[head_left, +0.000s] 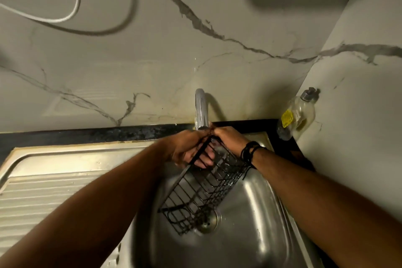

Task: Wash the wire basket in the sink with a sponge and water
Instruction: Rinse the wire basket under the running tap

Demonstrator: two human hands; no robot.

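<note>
I hold the black wire basket (202, 189) tilted over the sink bowl (245, 235), its far end raised right under the tap spout (201, 111) and its near, lower end hanging just above the drain (206, 221). I judge the slant is there so that water meeting the top can run the whole length of the wires and drop straight into the drain instead of onto the draining board (54, 185) at my left.

My left hand (187, 148) is closed around the upper left rim, fingers curled through to the inside of the basket, which keeps it from swinging. My right hand (226, 139) is closed over the top corner on the other side, close beneath the spout; whether it pinches the wire alone or also has something small in it, I cannot tell, since the fingers hide it. I see no sponge anywhere, and I cannot make out a clear stream from the tap either.

Both hands meet at the top end, I think, because that leaves the long mesh sides free for rinsing and scrubbing. The soap bottle (298, 113) stands in the corner behind the sink, near my right wrist and within easy reach. A black cord band (250, 152) sits on that wrist, clear of the basket.
</note>
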